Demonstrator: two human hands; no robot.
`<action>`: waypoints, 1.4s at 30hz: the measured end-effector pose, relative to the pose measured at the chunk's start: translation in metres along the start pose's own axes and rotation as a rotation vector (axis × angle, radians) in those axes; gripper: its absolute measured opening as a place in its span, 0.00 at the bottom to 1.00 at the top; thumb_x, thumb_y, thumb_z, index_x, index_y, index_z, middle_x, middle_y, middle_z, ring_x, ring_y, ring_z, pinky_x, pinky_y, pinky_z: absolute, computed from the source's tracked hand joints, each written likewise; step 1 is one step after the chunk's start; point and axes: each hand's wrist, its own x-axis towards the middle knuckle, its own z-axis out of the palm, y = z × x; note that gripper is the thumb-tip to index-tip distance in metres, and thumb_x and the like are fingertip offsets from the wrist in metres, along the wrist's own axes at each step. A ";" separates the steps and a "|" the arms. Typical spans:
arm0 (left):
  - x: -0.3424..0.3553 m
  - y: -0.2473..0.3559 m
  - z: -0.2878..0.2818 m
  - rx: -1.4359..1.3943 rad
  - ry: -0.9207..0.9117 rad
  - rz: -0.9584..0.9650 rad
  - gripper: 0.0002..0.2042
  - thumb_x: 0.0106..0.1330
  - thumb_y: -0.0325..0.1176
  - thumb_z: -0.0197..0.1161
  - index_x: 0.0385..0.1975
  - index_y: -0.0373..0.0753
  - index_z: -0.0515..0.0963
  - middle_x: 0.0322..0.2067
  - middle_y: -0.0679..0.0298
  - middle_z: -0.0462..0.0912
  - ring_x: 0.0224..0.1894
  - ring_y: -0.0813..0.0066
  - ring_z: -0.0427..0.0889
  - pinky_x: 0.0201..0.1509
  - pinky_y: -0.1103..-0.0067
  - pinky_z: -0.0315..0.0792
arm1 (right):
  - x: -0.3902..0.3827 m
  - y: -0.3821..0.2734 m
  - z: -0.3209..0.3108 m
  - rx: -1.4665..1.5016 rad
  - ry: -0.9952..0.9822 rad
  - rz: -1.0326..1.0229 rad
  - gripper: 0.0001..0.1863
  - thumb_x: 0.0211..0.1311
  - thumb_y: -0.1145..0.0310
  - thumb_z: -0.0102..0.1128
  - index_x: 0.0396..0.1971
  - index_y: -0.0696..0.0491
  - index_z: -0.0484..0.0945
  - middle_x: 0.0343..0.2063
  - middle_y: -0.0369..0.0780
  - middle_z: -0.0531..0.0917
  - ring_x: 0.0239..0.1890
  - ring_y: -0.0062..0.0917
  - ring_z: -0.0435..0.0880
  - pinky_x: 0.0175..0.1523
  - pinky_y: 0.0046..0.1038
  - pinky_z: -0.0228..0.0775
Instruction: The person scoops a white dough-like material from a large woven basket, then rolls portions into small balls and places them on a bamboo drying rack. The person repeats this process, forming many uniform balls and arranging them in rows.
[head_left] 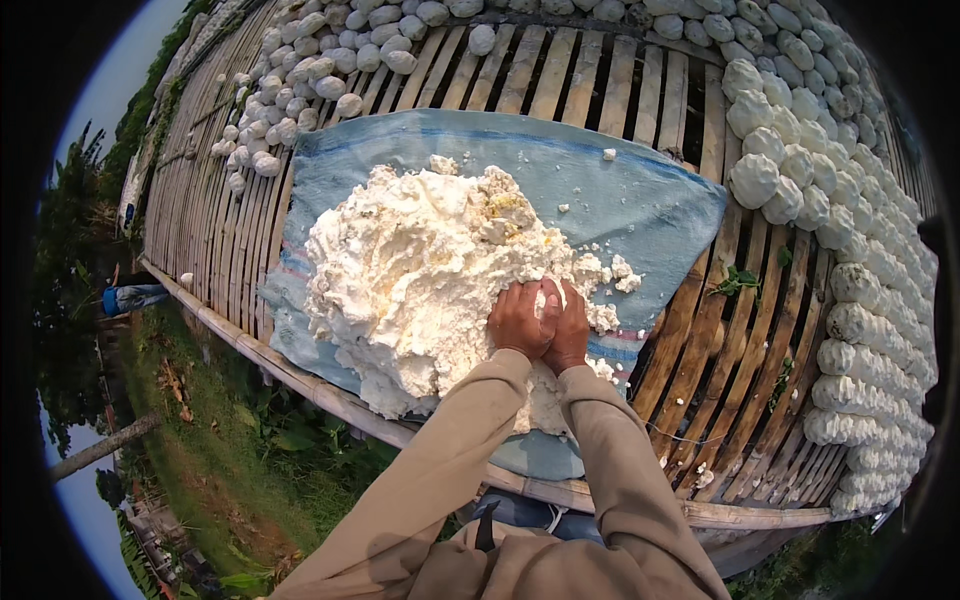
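A large heap of crumbly, off-white dough-like mass (410,270) lies on a blue woven cloth (480,140). At the heap's near right side, my left hand (522,320) and my right hand (570,330) are cupped together. Their fingers curl round a small lump of the same white mass (541,300), of which only a bit shows between them. The thumbs lie side by side on the near side of the lump. Loose crumbs (625,273) are scattered on the cloth just beyond my right hand.
The cloth is spread over a raised bamboo slat platform (700,370) edged by a pole (350,405) near me. Rows of knobbly white lumps (870,330) line the right side. Smoother, rounded whitish lumps (330,75) are piled at the far left. Green leaves (738,281) lie on the slats.
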 end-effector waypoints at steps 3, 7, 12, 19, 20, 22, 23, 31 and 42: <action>0.053 0.022 -0.009 0.147 -0.352 -0.317 0.23 0.68 0.58 0.63 0.41 0.42 0.85 0.38 0.54 0.86 0.39 0.54 0.85 0.45 0.62 0.78 | 0.035 -0.020 -0.022 0.136 -0.111 0.234 0.31 0.59 0.63 0.70 0.63 0.50 0.73 0.53 0.48 0.82 0.56 0.47 0.82 0.58 0.42 0.76; 0.074 0.008 -0.050 -0.994 -0.553 -0.620 0.25 0.70 0.57 0.65 0.51 0.40 0.84 0.39 0.69 0.87 0.40 0.76 0.85 0.48 0.75 0.78 | 0.067 -0.067 -0.084 0.293 -0.361 0.438 0.45 0.45 0.65 0.75 0.67 0.52 0.65 0.55 0.54 0.81 0.60 0.45 0.81 0.60 0.38 0.76; 0.044 0.009 -0.081 -1.686 -0.538 -0.920 0.33 0.69 0.64 0.60 0.61 0.42 0.77 0.55 0.56 0.83 0.57 0.63 0.83 0.57 0.65 0.80 | 0.084 -0.141 -0.147 0.442 -0.447 0.328 0.30 0.56 0.60 0.71 0.58 0.56 0.75 0.49 0.52 0.83 0.52 0.44 0.84 0.59 0.38 0.74; 0.003 0.028 -0.077 -1.983 -0.318 -1.031 0.36 0.69 0.72 0.51 0.65 0.50 0.74 0.59 0.61 0.81 0.62 0.59 0.79 0.67 0.59 0.73 | 0.064 -0.159 -0.112 0.178 -0.101 0.177 0.18 0.69 0.58 0.61 0.54 0.48 0.85 0.55 0.50 0.83 0.59 0.44 0.79 0.64 0.46 0.68; -0.003 0.025 -0.074 -2.019 -0.319 -0.895 0.37 0.69 0.72 0.51 0.65 0.49 0.74 0.60 0.59 0.80 0.63 0.57 0.79 0.67 0.58 0.73 | 0.055 -0.155 -0.111 0.074 0.159 0.071 0.18 0.69 0.58 0.61 0.53 0.49 0.85 0.55 0.50 0.83 0.59 0.44 0.79 0.64 0.46 0.68; -0.019 0.019 -0.068 -2.075 -0.214 -0.923 0.38 0.69 0.71 0.52 0.66 0.44 0.72 0.60 0.55 0.80 0.62 0.54 0.79 0.67 0.56 0.72 | 0.034 -0.149 -0.107 -0.023 0.321 0.020 0.17 0.70 0.58 0.59 0.52 0.50 0.85 0.55 0.48 0.83 0.58 0.44 0.79 0.63 0.45 0.68; -0.026 0.016 -0.064 -2.107 -0.410 -0.900 0.36 0.70 0.68 0.53 0.64 0.43 0.73 0.57 0.56 0.81 0.60 0.54 0.80 0.67 0.57 0.72 | 0.023 -0.146 -0.110 -0.002 0.269 0.038 0.17 0.70 0.58 0.58 0.52 0.50 0.84 0.55 0.47 0.82 0.58 0.44 0.79 0.63 0.45 0.68; -0.071 0.047 -0.037 -2.058 -0.562 -0.956 0.40 0.66 0.73 0.49 0.64 0.46 0.73 0.63 0.56 0.77 0.65 0.54 0.76 0.66 0.48 0.70 | -0.025 -0.124 -0.147 0.180 0.661 0.186 0.21 0.72 0.50 0.54 0.52 0.48 0.84 0.59 0.45 0.80 0.61 0.44 0.77 0.65 0.48 0.63; -0.091 0.147 0.005 -1.609 -0.694 -0.648 0.37 0.69 0.67 0.59 0.66 0.41 0.72 0.61 0.56 0.79 0.61 0.58 0.79 0.68 0.64 0.72 | -0.069 -0.083 -0.248 -0.006 0.261 0.295 0.22 0.73 0.51 0.54 0.54 0.50 0.83 0.62 0.50 0.78 0.62 0.45 0.78 0.65 0.45 0.67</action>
